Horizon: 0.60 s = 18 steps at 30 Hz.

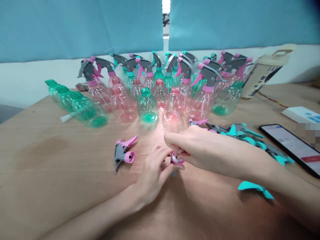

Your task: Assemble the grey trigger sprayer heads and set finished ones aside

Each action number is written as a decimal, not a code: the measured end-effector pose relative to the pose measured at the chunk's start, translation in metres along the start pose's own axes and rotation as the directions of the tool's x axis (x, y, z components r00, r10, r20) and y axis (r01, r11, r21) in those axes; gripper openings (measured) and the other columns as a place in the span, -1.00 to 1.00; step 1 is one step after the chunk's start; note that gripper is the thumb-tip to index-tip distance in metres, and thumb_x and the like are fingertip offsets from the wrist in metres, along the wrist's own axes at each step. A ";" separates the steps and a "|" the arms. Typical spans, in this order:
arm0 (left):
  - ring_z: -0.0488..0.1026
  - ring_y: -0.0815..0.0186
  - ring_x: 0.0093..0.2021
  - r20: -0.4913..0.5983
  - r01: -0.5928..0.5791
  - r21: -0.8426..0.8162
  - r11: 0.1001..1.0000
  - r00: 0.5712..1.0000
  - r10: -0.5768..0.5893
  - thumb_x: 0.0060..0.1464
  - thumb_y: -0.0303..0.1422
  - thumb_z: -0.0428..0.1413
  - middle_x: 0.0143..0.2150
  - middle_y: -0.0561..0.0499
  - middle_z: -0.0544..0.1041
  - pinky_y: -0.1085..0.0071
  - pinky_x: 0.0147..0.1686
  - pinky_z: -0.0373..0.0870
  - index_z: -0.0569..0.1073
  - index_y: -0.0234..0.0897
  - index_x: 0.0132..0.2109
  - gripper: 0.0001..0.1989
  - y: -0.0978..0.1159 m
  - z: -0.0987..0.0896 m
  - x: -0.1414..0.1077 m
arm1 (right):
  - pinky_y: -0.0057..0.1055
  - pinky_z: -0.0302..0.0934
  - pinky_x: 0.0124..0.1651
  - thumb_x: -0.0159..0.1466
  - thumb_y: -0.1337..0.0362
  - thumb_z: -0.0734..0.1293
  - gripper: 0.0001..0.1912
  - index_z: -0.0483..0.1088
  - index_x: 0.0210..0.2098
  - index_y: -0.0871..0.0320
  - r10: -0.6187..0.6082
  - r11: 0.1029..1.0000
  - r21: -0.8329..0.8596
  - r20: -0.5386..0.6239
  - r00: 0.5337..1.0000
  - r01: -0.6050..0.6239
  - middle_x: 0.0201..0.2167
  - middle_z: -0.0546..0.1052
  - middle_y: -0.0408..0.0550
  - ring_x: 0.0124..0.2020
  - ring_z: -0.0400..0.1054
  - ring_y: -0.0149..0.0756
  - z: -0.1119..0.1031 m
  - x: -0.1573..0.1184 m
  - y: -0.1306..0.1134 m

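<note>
Near the middle of the table, my left hand (156, 170) is closed around a spray trigger head, whose pink collar (178, 162) faces up; the rest of it is mostly hidden by my fingers. My right hand (191, 143) is closed too, thumb and fingertips pinched at a small whitish piece in the collar's opening. That piece is too covered to name. A loose grey and pink spray trigger head (122, 155) lies left of my hands. Beyond them stand a green bottle (148, 108) and a pink bottle (173, 108), both without heads.
Several bottles with trigger heads (208, 78) stand at the back. Green bottles (87, 108) are lined up at left. Teal trigger heads (250, 136), a teal lever (256, 188) and a phone (291, 146) lie right. A cream tumbler (265, 73) stands at back right.
</note>
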<state>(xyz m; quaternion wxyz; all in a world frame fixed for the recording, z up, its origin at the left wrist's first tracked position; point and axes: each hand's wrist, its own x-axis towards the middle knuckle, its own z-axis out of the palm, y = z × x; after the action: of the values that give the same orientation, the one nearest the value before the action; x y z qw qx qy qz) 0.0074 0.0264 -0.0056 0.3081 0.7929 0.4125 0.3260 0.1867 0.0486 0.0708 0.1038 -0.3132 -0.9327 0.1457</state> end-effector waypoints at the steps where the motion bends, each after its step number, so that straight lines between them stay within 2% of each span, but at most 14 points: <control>1: 0.29 0.25 -0.26 -0.005 0.002 0.002 1.000 1.000 -0.002 0.13 -0.47 0.10 -0.32 0.04 0.46 0.37 -0.25 0.26 0.43 -0.27 -0.29 -0.96 0.000 0.000 0.000 | -0.45 -0.20 -0.49 0.17 0.50 0.14 -0.84 0.08 -0.44 0.13 -0.003 1.000 -0.002 -0.003 1.000 0.003 -0.53 0.19 -0.23 -0.52 -0.01 -0.47 0.001 0.000 0.000; 10: 0.28 0.26 -0.26 -0.029 -0.026 -0.008 1.000 0.999 0.026 0.11 -0.52 0.10 -0.33 0.06 0.45 0.41 -0.28 0.24 0.38 -0.27 -0.38 -0.88 0.001 0.000 0.002 | -0.48 -0.18 -0.50 0.18 0.50 0.16 -0.83 0.07 -0.44 0.14 -0.048 0.999 0.012 -0.074 0.996 0.049 -0.51 0.19 -0.25 -0.53 -0.03 -0.51 0.002 0.000 -0.003; 18: 0.29 0.26 -0.22 -0.009 -0.043 0.000 0.999 0.999 0.043 0.14 -0.52 0.08 -0.30 0.04 0.43 0.39 -0.24 0.25 0.37 -0.28 -0.34 -0.90 0.000 0.000 0.003 | -0.49 -0.20 -0.54 0.17 0.50 0.18 -0.82 0.08 -0.45 0.15 0.012 1.000 -0.002 -0.085 0.996 -0.013 -0.57 0.15 -0.27 -0.57 -0.03 -0.53 0.002 0.000 -0.006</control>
<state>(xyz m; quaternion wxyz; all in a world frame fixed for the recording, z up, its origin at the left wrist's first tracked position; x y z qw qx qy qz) 0.0085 0.0291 -0.0051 0.2994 0.8000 0.3966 0.3362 0.1829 0.0430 0.0710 0.1421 -0.3251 -0.9256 0.1319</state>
